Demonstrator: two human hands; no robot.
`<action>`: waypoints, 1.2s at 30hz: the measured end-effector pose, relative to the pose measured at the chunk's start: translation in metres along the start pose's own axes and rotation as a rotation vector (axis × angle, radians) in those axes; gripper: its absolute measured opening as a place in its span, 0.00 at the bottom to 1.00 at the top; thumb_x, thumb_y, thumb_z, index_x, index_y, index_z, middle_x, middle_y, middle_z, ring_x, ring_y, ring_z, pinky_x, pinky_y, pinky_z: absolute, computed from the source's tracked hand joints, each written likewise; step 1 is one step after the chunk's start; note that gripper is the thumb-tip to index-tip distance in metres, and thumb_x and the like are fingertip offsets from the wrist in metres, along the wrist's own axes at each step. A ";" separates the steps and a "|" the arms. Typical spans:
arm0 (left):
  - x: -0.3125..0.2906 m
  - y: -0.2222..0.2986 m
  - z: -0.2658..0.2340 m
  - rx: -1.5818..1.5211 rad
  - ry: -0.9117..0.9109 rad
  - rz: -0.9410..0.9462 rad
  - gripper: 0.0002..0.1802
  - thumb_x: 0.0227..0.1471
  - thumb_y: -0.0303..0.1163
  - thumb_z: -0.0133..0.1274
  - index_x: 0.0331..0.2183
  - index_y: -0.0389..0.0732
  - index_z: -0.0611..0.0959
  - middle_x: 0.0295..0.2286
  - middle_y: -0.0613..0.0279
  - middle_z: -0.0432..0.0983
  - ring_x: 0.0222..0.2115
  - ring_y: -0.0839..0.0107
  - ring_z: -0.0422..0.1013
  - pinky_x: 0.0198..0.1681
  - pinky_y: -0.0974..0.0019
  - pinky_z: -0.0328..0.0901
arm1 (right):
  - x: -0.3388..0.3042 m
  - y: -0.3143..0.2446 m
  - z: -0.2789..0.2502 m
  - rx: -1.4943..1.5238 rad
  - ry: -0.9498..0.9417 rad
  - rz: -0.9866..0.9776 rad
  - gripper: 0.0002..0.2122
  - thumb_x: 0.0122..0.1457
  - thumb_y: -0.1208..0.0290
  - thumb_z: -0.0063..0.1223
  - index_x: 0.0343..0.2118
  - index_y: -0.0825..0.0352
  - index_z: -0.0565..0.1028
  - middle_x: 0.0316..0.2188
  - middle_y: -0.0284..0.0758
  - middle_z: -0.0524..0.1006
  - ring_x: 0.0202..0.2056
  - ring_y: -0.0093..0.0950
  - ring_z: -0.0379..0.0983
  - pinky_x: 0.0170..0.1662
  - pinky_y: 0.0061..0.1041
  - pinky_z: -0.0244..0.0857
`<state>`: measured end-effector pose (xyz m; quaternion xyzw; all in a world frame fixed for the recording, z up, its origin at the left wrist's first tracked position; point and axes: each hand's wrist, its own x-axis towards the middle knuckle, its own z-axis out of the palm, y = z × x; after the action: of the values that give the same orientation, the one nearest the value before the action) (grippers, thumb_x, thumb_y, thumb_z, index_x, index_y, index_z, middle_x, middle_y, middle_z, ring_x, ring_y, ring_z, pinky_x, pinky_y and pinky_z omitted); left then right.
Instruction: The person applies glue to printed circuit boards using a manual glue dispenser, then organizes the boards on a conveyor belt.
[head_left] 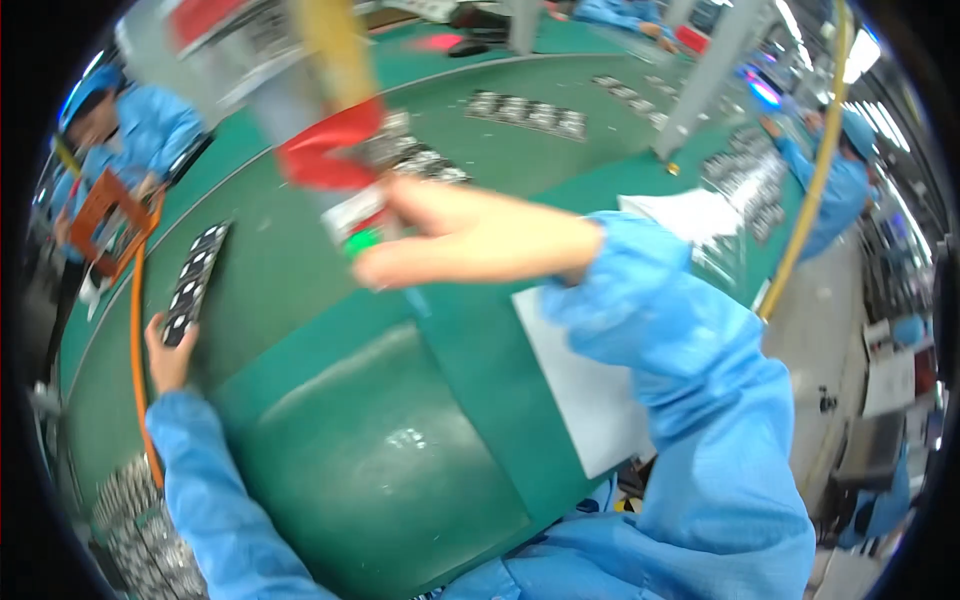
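Observation:
My left hand (172,358) reaches out at the left and grips the near end of a narrow black strip (197,275) with white squares along it. The strip's far end lies toward the green work surface; whether it touches is hard to tell. My right hand (470,238) is stretched across the middle, its fingers closed about a small white box (352,212) with a green knob or button (362,241). Motion blur hides exactly how the fingers sit on it. A red wrapping or flap (330,150) is just above that box, below a blurred yellow post (338,50).
Several similar strips (525,113) lie on the green belt (300,225). A green mat (390,430) and white sheet (580,385) are before me. An orange cable (138,350) runs at left, near stacked metallic parts (140,520). Co-workers (140,130) in blue sit nearby.

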<state>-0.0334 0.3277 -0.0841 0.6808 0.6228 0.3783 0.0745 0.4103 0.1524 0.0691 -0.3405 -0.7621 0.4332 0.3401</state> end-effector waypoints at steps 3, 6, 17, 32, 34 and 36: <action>-0.031 0.037 -0.036 -0.347 -0.218 -0.073 0.32 0.38 0.30 0.55 0.46 0.37 0.61 0.40 0.57 0.64 0.38 0.69 0.65 0.41 0.71 0.58 | 0.011 -0.003 0.019 0.340 -0.086 -0.060 0.22 0.53 0.59 0.45 0.45 0.69 0.59 0.35 0.32 0.65 0.36 0.19 0.59 0.40 0.21 0.57; -0.081 0.091 -0.053 -0.390 -0.242 0.085 0.36 0.36 0.27 0.52 0.49 0.39 0.58 0.45 0.57 0.57 0.43 0.68 0.60 0.40 0.71 0.60 | 0.020 -0.001 0.036 0.506 0.130 -0.281 0.23 0.52 0.60 0.46 0.47 0.68 0.57 0.35 0.31 0.65 0.35 0.18 0.60 0.38 0.21 0.58; -0.236 0.170 -0.065 -0.943 -0.279 -0.329 0.57 0.30 0.36 0.62 0.55 0.45 0.42 0.53 0.50 0.42 0.45 0.58 0.60 0.34 0.71 0.66 | 0.024 0.005 0.076 0.564 0.173 -0.216 0.22 0.55 0.58 0.40 0.47 0.71 0.58 0.32 0.36 0.70 0.34 0.22 0.68 0.38 0.21 0.62; -0.219 0.182 -0.058 -1.427 -0.433 -0.593 0.30 0.48 0.29 0.41 0.53 0.40 0.51 0.47 0.52 0.58 0.44 0.57 0.62 0.37 0.57 0.66 | 0.010 -0.017 0.076 0.375 0.007 -0.144 0.27 0.56 0.52 0.30 0.49 0.72 0.55 0.31 0.38 0.69 0.30 0.23 0.68 0.33 0.21 0.62; -0.214 0.204 -0.046 -1.490 -0.440 -0.551 0.34 0.47 0.29 0.41 0.54 0.46 0.46 0.50 0.53 0.53 0.45 0.55 0.61 0.38 0.56 0.66 | 0.011 -0.002 0.078 0.297 0.087 -0.140 0.26 0.55 0.52 0.31 0.48 0.70 0.56 0.31 0.38 0.69 0.31 0.24 0.68 0.33 0.21 0.61; -0.214 0.217 -0.035 -1.508 -0.451 -0.556 0.34 0.48 0.29 0.41 0.54 0.46 0.46 0.50 0.54 0.53 0.45 0.55 0.61 0.39 0.56 0.66 | 0.021 0.011 0.093 0.147 0.229 -0.147 0.25 0.53 0.52 0.33 0.46 0.68 0.58 0.32 0.37 0.70 0.32 0.26 0.67 0.34 0.23 0.61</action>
<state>0.1305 0.0754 -0.0254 0.3292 0.3180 0.5164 0.7238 0.3260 0.1347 0.0274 -0.3050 -0.7075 0.4203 0.4794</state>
